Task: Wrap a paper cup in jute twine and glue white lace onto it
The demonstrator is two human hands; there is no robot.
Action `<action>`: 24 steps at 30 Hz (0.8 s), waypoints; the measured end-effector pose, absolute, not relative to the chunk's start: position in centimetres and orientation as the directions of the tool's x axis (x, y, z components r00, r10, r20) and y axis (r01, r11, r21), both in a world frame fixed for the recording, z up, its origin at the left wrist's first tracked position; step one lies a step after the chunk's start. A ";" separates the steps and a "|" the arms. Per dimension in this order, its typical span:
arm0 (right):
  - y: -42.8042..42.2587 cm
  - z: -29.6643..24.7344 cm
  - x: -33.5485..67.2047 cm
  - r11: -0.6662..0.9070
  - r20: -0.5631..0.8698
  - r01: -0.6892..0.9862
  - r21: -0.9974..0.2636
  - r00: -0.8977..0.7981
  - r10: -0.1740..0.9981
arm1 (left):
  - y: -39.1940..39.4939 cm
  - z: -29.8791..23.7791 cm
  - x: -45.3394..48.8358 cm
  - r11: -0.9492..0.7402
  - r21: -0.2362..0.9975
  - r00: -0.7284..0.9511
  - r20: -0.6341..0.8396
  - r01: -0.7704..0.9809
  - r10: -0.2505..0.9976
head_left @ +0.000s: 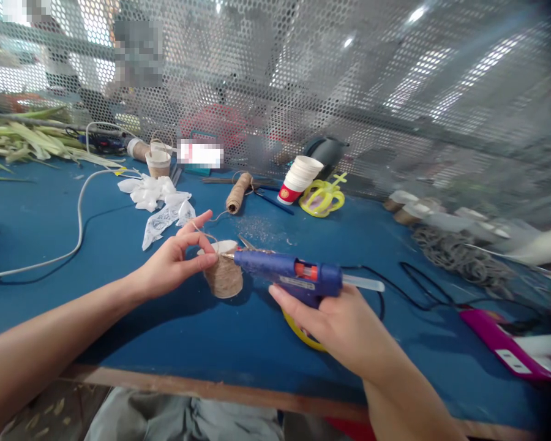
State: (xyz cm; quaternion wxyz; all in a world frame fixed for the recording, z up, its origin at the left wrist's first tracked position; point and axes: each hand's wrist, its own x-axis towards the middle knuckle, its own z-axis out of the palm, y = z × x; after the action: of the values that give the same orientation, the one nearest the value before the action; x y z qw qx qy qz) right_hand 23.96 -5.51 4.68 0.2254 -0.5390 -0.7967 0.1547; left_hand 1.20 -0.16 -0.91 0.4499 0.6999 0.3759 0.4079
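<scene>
At the twine-wrapped cup (224, 282), my left hand (177, 257) pinches twine (207, 234), apparently steadying it; my right hand (335, 324) clasps the hot-glue gun (275, 267).

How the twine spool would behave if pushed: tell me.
The twine spool would likely roll, being round and lying on its side. It may drag the strand running toward the left hand. Its near end looks hollow, so it is probably light.
</scene>
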 end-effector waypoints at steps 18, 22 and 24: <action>-5.5 4.9 24.2 0.410 0.247 0.798 -0.442 -0.331 0.911 | -0.2 -1.0 1.1 -0.313 0.939 0.391 0.239 0.139 0.889; -5.5 4.8 24.5 0.392 0.258 0.810 -0.436 -0.305 0.917 | -0.2 -1.0 1.0 -0.312 0.940 0.389 0.238 0.139 0.890; -5.5 4.6 24.5 0.404 0.269 0.803 -0.438 -0.312 0.911 | -0.2 -1.0 1.0 -0.309 0.941 0.389 0.235 0.138 0.891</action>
State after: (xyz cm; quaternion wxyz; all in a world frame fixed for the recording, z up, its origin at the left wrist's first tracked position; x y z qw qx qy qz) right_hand 24.53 -5.53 4.64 0.2420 -0.5342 -0.8022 0.1117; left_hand 1.01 -0.18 -0.96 0.4575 0.6965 0.3692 0.4114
